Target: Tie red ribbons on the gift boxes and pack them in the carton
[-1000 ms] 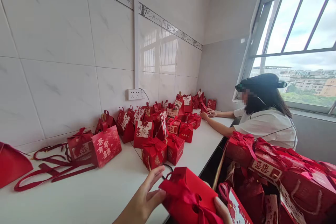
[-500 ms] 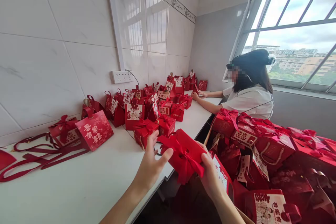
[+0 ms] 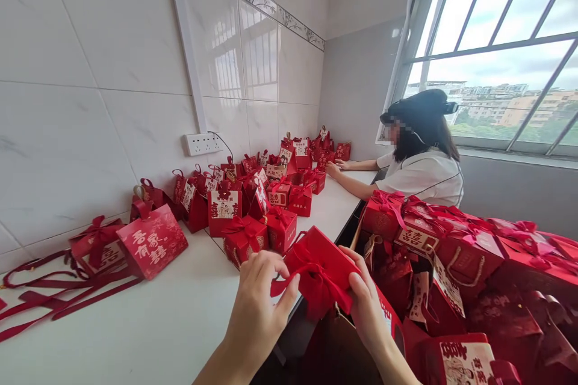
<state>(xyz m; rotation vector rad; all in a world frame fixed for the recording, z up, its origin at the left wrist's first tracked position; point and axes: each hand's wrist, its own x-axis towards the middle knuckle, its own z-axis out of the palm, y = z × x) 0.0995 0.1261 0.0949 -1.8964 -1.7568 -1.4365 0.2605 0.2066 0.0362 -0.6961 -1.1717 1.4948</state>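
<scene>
My right hand (image 3: 369, 304) grips the right end of a red gift box (image 3: 333, 252), thumb in front and fingers behind. The box is tilted and held up near the table's edge. A red ribbon bow (image 3: 318, 281) sits on its near face, with its tails hanging down. My left hand (image 3: 257, 301) is at the box's left side, thumb and forefinger closed on an end of the bow's ribbon. Just beyond my left hand, a red box with a bow (image 3: 246, 240) stands on the white table (image 3: 149, 325).
Several red gift boxes (image 3: 224, 213) line the tiled wall. Loose dark-red ribbons (image 3: 97, 299) lie at the left. On the right, a big pile of red boxes (image 3: 472, 252) rises beside the table. Across the table sits a person (image 3: 419, 177) in white, hands on a box.
My left hand has gone from spread fingers to a pinch on the ribbon. My right hand keeps its hold on the box. The view has shifted slightly.
</scene>
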